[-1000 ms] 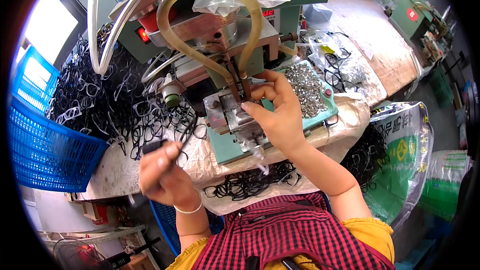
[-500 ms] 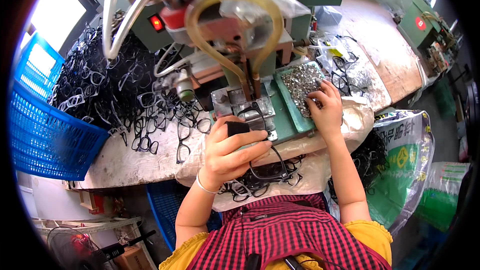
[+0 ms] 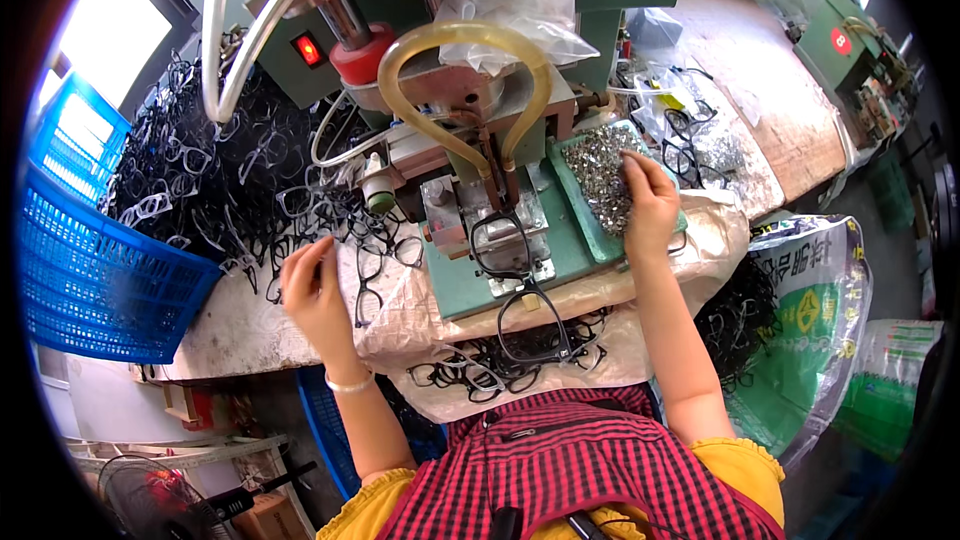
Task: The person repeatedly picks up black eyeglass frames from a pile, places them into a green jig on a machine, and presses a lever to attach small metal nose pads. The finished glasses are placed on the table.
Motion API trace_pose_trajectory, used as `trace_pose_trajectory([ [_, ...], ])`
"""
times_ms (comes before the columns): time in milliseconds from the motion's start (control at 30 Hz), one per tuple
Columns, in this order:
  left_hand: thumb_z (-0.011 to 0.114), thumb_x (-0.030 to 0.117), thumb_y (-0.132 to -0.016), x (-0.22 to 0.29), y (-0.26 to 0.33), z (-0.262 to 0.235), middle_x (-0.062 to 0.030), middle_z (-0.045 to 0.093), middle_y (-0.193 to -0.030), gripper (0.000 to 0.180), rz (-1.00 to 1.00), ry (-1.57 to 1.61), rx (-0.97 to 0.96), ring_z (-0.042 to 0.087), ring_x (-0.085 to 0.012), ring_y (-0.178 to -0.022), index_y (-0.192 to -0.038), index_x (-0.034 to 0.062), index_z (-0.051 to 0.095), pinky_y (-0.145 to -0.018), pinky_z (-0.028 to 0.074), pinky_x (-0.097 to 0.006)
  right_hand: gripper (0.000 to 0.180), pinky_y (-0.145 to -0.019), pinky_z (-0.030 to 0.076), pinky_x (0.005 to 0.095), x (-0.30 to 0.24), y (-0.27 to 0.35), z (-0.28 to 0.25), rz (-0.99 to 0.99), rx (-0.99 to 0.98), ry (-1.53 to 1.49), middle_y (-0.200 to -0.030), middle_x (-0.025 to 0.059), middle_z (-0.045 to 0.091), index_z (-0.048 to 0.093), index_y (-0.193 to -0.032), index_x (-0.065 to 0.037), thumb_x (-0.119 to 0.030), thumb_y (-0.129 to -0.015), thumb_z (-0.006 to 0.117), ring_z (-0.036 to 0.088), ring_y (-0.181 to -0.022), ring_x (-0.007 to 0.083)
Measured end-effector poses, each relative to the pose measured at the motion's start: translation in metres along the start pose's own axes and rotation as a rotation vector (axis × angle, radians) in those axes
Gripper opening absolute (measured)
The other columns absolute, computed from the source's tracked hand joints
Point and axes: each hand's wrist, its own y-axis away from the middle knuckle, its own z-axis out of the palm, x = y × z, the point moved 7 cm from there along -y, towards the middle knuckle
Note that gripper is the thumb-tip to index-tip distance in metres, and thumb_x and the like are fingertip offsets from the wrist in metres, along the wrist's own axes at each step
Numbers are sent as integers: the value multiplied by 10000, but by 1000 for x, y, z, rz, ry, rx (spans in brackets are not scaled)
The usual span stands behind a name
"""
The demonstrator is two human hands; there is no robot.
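A dark eyeglass frame (image 3: 541, 292) rests by one end in the metal fixture (image 3: 440, 208) of a green press. Its other rim hangs past the near edge, and no hand touches it. My left hand (image 3: 318, 298) is raised left of the press, close to loose frames on the table; its fingers are loosely bent and apart, with nothing visible in them. My right hand (image 3: 652, 208) reaches over a green tray (image 3: 600, 249) of small shiny metal parts (image 3: 598, 180). Its fingertips are pressed together there; what they hold is too small to tell.
A dark heap of eyeglass frames (image 3: 210, 150) lies beside blue baskets (image 3: 90, 270) at the left. More frames (image 3: 480, 368) lie on paper before me. A yellowish hose (image 3: 465, 35) arches over the fixture. A printed sack (image 3: 800, 310) stands at the right.
My left hand has let go of the eyeglass frame and moved left, leaving it in the fixture. My right hand stays over the tray, its fingers drawn closer together.
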Motion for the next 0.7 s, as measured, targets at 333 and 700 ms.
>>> trace_pose_trajectory([
  [333,717,58,-887,-148,23,-3,-59,608,-821,108,81,-121,-143,577,-159,-689,-963,2,667,-660,494,-307,158,-810,476,247,-42,18,-10,-173,-169,415,-952,42,712,755,-1042,-17,-30,-896,697,633,-887,112],
  [700,377,315,-1046,-294,-9,-42,-127,596,-780,286,-756,531,193,588,-225,-620,-929,67,460,-511,508,-337,266,-856,509,310,-100,59,50,-352,-499,371,-983,88,726,739,-1079,-27,21,-821,690,681,-914,229],
])
